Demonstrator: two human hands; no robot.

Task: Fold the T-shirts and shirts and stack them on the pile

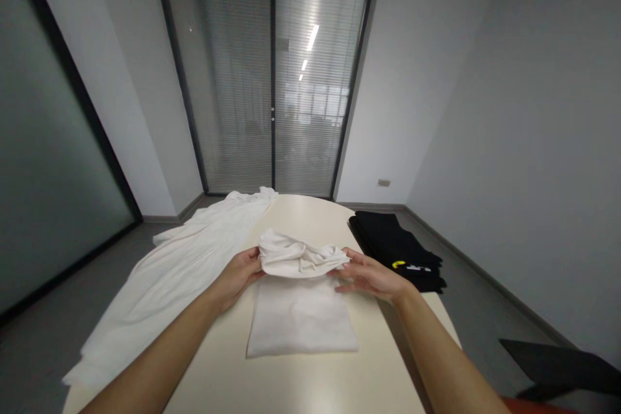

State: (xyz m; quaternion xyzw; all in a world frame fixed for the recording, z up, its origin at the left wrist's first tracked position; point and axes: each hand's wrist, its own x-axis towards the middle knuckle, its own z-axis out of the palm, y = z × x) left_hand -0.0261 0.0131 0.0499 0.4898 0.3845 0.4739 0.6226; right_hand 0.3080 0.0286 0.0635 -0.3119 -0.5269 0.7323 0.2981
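Observation:
A white cloth garment lies folded flat in a rectangle in front of me, its far part bunched and lifted. My left hand grips the left end of that raised part, thumb on top. At its right end, my right hand pinches the fabric between thumb and forefinger, with the other fingers stretched out beneath. Between both hands the raised fabric sags in loose wrinkles. Whether it is a shirt or another garment I cannot tell.
White cloth is spread along the left side of the cream table. A stack of folded black garments with a yellow and white mark sits at the right edge. A black chair part stands at lower right. Glass doors are beyond.

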